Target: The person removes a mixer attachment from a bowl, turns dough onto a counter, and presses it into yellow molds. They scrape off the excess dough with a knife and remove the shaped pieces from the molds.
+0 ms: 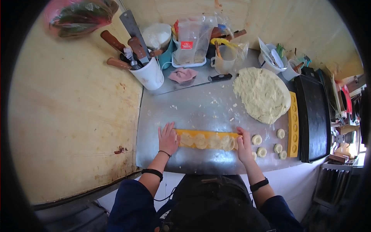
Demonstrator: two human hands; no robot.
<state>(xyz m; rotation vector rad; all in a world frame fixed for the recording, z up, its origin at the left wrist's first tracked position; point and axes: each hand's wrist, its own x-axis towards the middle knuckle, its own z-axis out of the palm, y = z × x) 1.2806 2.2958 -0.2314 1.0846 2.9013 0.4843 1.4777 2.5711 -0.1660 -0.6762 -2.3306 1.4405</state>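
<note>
A long yellow pastry mould lies across the metal table in front of me, with several flattened pieces of dough in its row of hollows. My left hand rests at the mould's left end, fingers stretched out and thumb side touching it. At the other end, my right hand grips the mould between thumb and fingers. Just right of that hand sit several small round dough pieces with dented tops. A large mound of pale dough lies farther back on the right.
A second yellow mould lies beside a stack of black baking trays on the right. Along the back stand a white tub of knives and tools, a clear jug, a pink cloth and a black-handled knife. A wall borders the left.
</note>
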